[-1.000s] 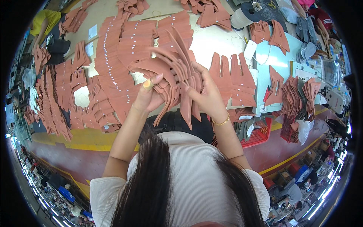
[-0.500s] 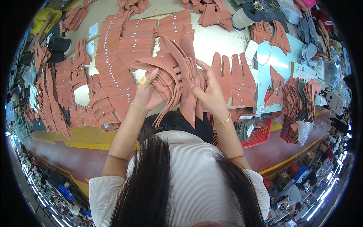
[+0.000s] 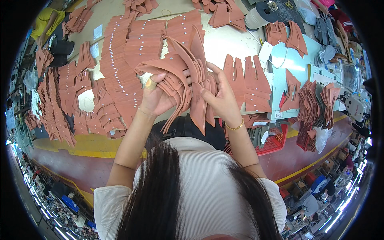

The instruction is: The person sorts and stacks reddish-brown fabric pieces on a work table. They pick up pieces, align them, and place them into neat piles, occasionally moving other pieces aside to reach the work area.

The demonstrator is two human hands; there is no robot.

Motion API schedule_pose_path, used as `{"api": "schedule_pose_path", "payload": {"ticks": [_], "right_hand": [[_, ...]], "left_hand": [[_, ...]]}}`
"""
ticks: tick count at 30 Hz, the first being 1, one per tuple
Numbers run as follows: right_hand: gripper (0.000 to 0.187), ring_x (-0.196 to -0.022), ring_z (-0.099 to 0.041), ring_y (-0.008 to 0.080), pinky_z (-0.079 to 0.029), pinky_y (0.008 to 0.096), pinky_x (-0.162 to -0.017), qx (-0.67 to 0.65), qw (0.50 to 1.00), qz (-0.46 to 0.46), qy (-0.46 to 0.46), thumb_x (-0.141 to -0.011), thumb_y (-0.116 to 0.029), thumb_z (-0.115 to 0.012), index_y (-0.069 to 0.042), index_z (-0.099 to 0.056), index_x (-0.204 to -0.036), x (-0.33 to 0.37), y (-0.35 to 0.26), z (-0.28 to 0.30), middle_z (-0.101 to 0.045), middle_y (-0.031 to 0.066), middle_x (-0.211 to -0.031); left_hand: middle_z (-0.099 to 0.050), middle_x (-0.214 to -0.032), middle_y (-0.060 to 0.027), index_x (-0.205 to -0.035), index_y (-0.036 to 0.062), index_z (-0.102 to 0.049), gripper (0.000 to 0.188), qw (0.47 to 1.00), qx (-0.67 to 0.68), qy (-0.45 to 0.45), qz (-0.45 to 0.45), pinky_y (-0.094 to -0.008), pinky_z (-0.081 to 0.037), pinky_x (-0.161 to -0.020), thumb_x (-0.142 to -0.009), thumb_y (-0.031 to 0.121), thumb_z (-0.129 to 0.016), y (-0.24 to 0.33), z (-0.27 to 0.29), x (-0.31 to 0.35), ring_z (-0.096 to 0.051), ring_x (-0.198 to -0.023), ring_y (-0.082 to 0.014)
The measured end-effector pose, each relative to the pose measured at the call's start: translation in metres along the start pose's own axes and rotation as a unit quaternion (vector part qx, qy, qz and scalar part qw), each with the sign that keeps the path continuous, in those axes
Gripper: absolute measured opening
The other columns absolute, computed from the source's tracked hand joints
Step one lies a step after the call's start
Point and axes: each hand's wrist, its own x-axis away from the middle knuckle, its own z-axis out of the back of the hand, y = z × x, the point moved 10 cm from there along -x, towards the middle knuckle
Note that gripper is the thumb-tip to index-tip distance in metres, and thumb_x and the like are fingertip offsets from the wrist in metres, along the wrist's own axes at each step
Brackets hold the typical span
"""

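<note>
Head view: terracotta pieces (image 3: 198, 102) fan between both hands (image 3: 157, 99) (image 3: 222, 100).

A factory workshop — rows of rust-coloured pieces (image 3: 120, 68) on a desk (image 3: 218, 44), a thread spool (image 3: 256, 19) far right, a sewing machine (image 3: 355, 107) right, yellow-striped floor (image 3: 92, 151) near.

The left forearm (image 3: 133, 138) and right forearm (image 3: 243, 140) angled inward from bent elbows. By the table's (image 3: 224, 40) near edge, the left hand (image 3: 155, 100) gripped palm up, its thumb (image 3: 151, 83) (banded in yellow) raised; the right hand (image 3: 221, 96) pinched, thumb opposite fingers.
</note>
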Motion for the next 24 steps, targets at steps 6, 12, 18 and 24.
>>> {"api": "schedule_pose_path", "payload": {"ticks": [6,12,18,24], "right_hand": [[0.064,-0.128,-0.041,0.0186,-0.031,0.0323,-0.108,-0.017,1.0,-0.009,-0.003,-0.082,-0.003,-0.058,0.002,-0.033,-0.141,0.0,-0.001,-0.001,-0.045,0.0148,-0.135],[0.065,-0.134,-0.035,0.0213,-0.025,0.0347,-0.112,-0.048,0.999,0.002,-0.013,-0.086,-0.011,-0.067,0.002,-0.035,-0.14,-0.001,-0.006,-0.002,-0.042,0.0155,-0.139],[0.061,-0.134,-0.035,0.0213,-0.024,0.0356,-0.113,-0.063,0.998,-0.019,-0.012,-0.089,-0.011,-0.064,0.002,-0.035,-0.14,-0.002,0.002,0.0,-0.043,0.0149,-0.14],[0.054,-0.127,-0.043,0.0166,-0.032,0.0318,-0.108,-0.159,0.987,-0.022,-0.023,-0.09,-0.002,-0.056,0.002,-0.036,-0.14,0.0,0.007,0.002,-0.047,0.0112,-0.136]], "left_hand": [[-0.034,-0.146,-0.0272,-0.145,-0.0033,-0.024,0.079,1.0,-0.002,0.002,-0.01,-0.0497,-0.033,-0.111,-0.086,0.04,-0.053,0.002,0.002,-0.001,-0.038,-0.134,-0.0399],[-0.037,-0.144,-0.0258,-0.144,-0.001,-0.028,0.075,1.0,-0.001,-0.009,-0.018,-0.0498,-0.033,-0.111,-0.086,0.039,-0.053,0.005,0.002,-0.002,-0.041,-0.132,-0.0386],[-0.041,-0.142,-0.023,-0.143,0.0,-0.031,0.073,0.999,0.013,0.011,-0.028,-0.0492,-0.036,-0.108,-0.086,0.039,-0.054,0.008,0.008,0.0,-0.043,-0.131,-0.0365],[-0.042,-0.141,-0.0237,-0.142,-0.0007,-0.032,0.07,0.998,0.057,0.003,-0.026,-0.0505,-0.037,-0.108,-0.087,0.038,-0.053,0.008,0.013,0.005,-0.042,-0.13,-0.0378]]}}
